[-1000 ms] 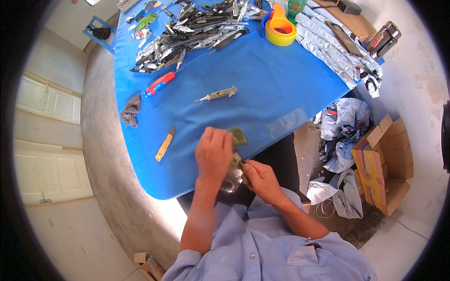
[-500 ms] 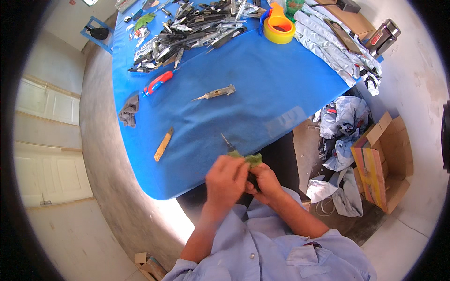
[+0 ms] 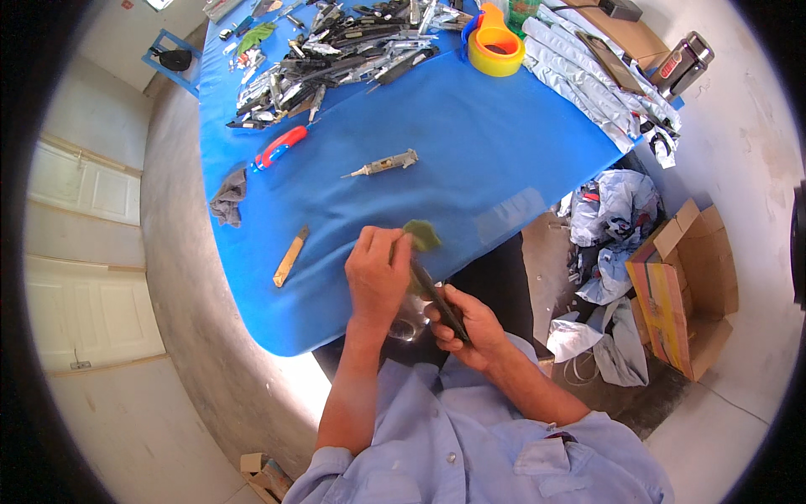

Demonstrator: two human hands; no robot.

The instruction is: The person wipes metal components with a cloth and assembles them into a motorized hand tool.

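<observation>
My right hand point(image 3: 474, 326) is closed round the lower part of a slim dark pen-like piece point(image 3: 443, 304), which slants up and left. At its upper end my left hand point(image 3: 378, 273) pinches a limp green scrap point(image 3: 422, 235), cloth or pad, against it. The scrap and fingers hide the piece's tip. Farther up the blue table lies a slim metal piece point(image 3: 386, 164) with a pointed end. Left of my left hand rests a knife-like tool with a yellowish handle point(image 3: 290, 262).
On the blue-covered table point(image 3: 285, 323) are a red-and-blue tool point(image 3: 281, 147), a grey rag point(image 3: 228, 200), a heap of black and silver slim pieces point(image 3: 336, 59), a yellow-orange tape dispenser point(image 3: 495, 50) and silvery bags point(image 3: 579, 84). An open cardboard box point(image 3: 693, 294) stands right.
My left hand has moved up and left along the dark piece with the green scrap. The piece's pointed metal tip, visible before, is now covered. My right hand keeps its hold.
</observation>
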